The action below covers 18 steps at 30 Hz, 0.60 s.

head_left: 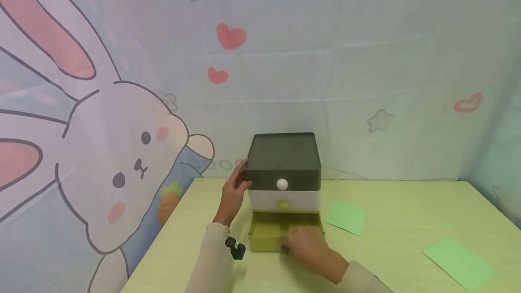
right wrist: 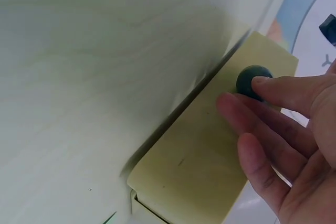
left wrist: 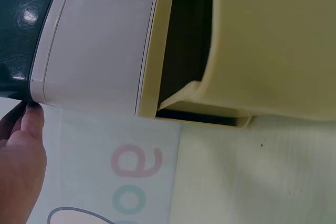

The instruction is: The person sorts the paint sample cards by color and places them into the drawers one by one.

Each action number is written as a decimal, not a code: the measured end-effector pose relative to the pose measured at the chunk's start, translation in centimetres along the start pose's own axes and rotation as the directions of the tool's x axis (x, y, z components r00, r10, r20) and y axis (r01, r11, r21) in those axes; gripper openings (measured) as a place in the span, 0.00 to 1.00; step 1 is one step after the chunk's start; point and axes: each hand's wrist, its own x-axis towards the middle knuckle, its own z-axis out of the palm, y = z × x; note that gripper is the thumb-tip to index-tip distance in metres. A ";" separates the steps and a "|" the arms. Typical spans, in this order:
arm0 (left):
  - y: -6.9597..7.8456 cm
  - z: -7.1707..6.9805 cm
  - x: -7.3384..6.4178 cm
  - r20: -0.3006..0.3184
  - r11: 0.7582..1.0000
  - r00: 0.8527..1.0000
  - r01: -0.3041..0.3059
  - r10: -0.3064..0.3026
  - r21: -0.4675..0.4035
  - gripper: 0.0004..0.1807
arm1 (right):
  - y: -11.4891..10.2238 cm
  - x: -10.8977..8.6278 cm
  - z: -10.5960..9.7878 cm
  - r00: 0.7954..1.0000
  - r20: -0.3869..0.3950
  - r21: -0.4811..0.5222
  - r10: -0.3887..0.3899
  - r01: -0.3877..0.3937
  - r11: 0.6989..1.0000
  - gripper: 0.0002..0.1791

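A small three-tier drawer box (head_left: 285,153) stands on the table, with a dark green top tier, a white middle drawer (head_left: 264,199) and an olive-yellow bottom drawer (head_left: 264,244). That bottom drawer is pulled out, and the part of its inside that shows holds nothing. My right hand (head_left: 311,250) is at its front; in the right wrist view, thumb and fingers pinch its round dark green knob (right wrist: 249,81). My left hand (head_left: 233,196) rests against the box's left side, by the top tier. In the left wrist view, its fingertips touch the lower edge of the dark tier.
Two light green paper sheets lie on the table to the right, one sheet (head_left: 346,217) close to the box and another sheet (head_left: 460,263) nearer the front right. Behind the table hangs a cloth backdrop (head_left: 346,67) with a printed rabbit.
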 end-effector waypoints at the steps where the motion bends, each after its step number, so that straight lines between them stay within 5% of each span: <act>1: 0.0 0.0 0.0 -0.002 1.000 1.000 0.000 0.000 0.000 0.33 | -0.1 -0.1 -0.1 1.000 0.003 -0.001 -0.004 0.004 1.000 0.12; 18: 0.0 0.2 -0.1 -0.019 1.000 1.000 -0.008 0.008 0.003 0.34 | -0.5 -0.9 -0.7 0.997 -0.006 0.107 -0.079 0.080 0.991 0.13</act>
